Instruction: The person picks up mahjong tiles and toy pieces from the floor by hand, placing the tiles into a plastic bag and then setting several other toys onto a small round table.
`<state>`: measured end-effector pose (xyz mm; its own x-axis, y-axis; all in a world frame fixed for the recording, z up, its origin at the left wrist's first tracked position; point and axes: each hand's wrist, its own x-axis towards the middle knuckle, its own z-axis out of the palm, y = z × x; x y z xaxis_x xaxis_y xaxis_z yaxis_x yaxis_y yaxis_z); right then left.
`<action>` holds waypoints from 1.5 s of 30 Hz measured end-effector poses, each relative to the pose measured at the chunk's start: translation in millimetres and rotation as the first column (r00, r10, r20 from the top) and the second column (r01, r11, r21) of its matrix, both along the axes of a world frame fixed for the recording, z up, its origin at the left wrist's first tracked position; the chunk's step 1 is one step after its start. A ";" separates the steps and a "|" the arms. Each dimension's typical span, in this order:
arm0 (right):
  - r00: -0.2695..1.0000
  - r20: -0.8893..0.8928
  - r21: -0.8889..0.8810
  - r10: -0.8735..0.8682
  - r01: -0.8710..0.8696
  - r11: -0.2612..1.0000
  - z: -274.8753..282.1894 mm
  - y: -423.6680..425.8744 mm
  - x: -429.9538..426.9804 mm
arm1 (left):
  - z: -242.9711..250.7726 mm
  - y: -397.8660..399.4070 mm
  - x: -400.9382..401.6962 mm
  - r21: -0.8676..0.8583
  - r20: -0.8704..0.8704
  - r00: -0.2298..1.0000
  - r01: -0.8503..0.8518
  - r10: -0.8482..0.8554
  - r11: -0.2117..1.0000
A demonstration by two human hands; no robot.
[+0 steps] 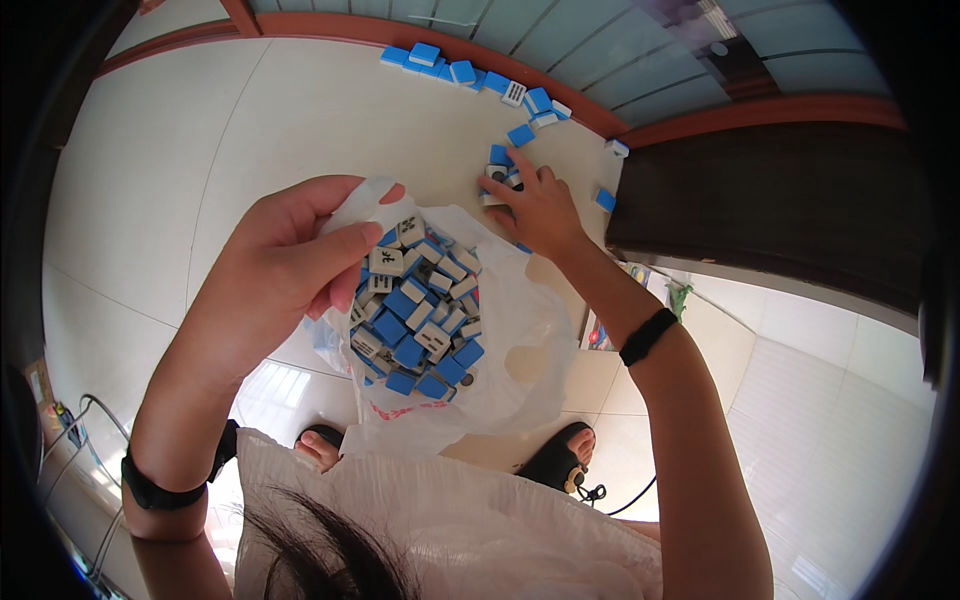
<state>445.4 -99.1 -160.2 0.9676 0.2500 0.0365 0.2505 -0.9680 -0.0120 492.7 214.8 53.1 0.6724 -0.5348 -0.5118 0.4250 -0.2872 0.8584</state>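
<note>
My left hand (289, 255) grips the rim of a white plastic bag (536, 352) between thumb and fingers. The bag's mouth gapes upward, and a heap of blue-backed mahjong tiles (416, 315) fills it, some with white faces showing. Beyond the bag, my right hand (541, 210) reaches down to a small cluster of mahjong tiles (496, 172) on the floor. Its fingers are spread over and beside them, and the palm side is hidden. A single blue-backed tile (520, 136) lies just past those fingertips.
More tiles (448, 71) line the red-brown base (330, 31) of a glass-panelled door. Two stray tiles lie near the dark wooden panel (757, 195) at right. My sandalled feet (559, 461) flank the bag on the tiled floor (142, 172). A wire rack (94, 450) stands at left.
</note>
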 end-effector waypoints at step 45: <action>0.844 -0.517 0.826 -0.141 0.450 -0.339 92.5 24.9 -21.0 | -4.3 9.2 -4.9 -0.027 0.038 0.999 -0.014 0.015 1.000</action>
